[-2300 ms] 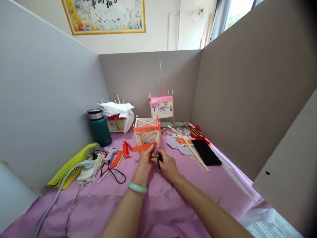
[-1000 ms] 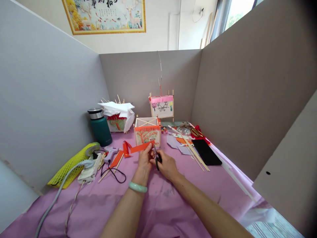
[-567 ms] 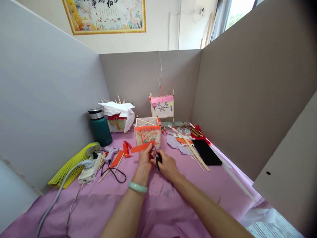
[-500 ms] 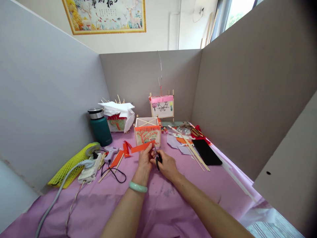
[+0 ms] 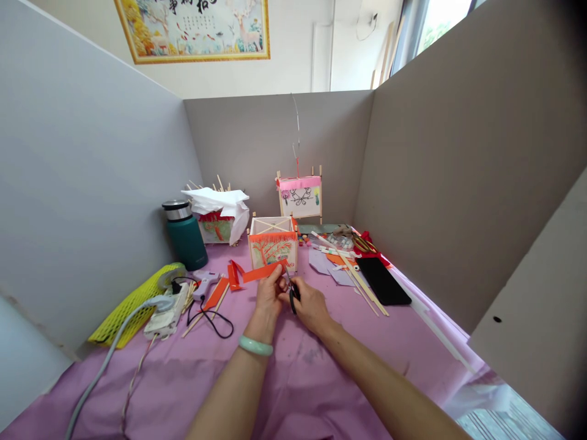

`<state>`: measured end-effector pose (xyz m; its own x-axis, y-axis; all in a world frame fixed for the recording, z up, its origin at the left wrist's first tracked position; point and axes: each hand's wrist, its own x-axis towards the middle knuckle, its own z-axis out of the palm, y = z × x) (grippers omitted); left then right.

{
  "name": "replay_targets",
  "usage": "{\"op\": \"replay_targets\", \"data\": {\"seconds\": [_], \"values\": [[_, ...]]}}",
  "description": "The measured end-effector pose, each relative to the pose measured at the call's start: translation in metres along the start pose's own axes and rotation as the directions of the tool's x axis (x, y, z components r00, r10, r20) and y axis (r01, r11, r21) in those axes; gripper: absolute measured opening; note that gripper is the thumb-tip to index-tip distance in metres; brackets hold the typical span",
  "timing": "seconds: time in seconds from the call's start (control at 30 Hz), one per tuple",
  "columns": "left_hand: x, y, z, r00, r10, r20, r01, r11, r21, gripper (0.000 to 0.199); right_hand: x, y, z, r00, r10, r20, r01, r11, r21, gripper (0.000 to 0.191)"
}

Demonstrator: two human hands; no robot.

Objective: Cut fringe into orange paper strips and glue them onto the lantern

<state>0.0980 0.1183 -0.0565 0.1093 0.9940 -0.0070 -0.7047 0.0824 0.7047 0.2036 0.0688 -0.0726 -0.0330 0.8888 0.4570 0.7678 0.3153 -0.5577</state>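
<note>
My left hand (image 5: 270, 293), with a pale green bangle (image 5: 255, 346) on its wrist, is closed on an orange-red paper strip (image 5: 261, 273). The strip stretches to the left, where its end lies folded on the cloth. My right hand (image 5: 310, 304) grips black-handled scissors (image 5: 293, 294), their blades at the right end of the strip. Just behind the strip stands a small box-shaped lantern (image 5: 274, 249) of sticks and painted paper, with an orange fringe along its top edge. How far the blades are apart is too small to tell.
At left are a teal bottle (image 5: 186, 238), a power strip (image 5: 166, 315), a glue gun (image 5: 205, 283) with a looped cord and a yellow mesh bag (image 5: 132, 308). A black phone (image 5: 383, 281) and wooden sticks (image 5: 362, 284) lie right. A pink-topped lantern (image 5: 300, 198) hangs behind.
</note>
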Motion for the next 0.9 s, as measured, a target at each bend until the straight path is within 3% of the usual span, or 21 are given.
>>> {"op": "replay_targets", "data": {"seconds": [0.9], "values": [[-0.0015, 0.0011, 0.0012, 1.0, -0.018, 0.02, 0.017, 0.999, 0.047, 0.042, -0.0009, -0.0017, -0.0013, 0.999, 0.026, -0.024, -0.025, 0.999, 0.049, 0.028]]}}
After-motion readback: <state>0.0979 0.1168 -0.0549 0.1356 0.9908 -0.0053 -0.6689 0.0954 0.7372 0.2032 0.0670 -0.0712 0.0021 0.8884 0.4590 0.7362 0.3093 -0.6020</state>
